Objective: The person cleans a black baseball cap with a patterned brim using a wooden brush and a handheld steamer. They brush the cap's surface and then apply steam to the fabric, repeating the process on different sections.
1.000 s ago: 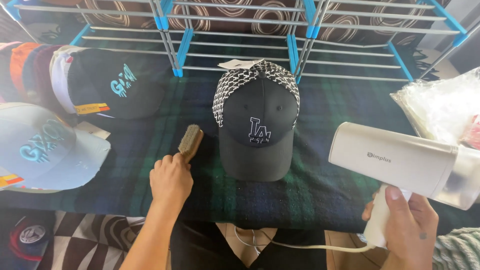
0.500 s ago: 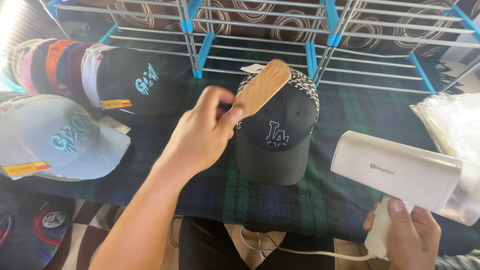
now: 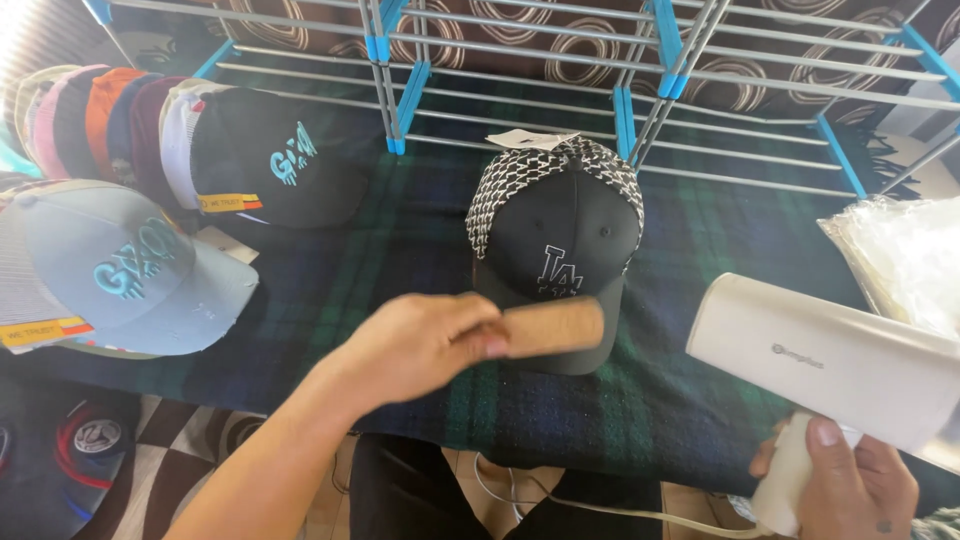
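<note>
1. Cap, black, with a black-and-white patterned back panel (image 3: 556, 235): it sits crown up on our dark green plaid cloth (image 3: 690, 400), brim toward us, a white paper tag at its top edge. This is the piece being worked on.
2. Brush, wooden-backed (image 3: 553, 327): our left hand (image 3: 425, 340) has its fingers closed around one end, holding it flat across the cap's brim. We judge the brushing step to be in hand.
3. Steamer, white, handheld (image 3: 830, 362): our right hand (image 3: 850, 490) is wrapped around its handle, with the body held off to the right of the cap and its cord trailing below the table edge.
4. Next move, as we judge it: it calls for short, light strokes along the brim, with the steamer kept clear of the fabric.
5. Surroundings: light blue cap (image 3: 120, 270) and a stack of caps (image 3: 120, 130) at left, wire rack with blue joints (image 3: 640, 90) behind, clear plastic bags (image 3: 900, 255) at right.
</note>
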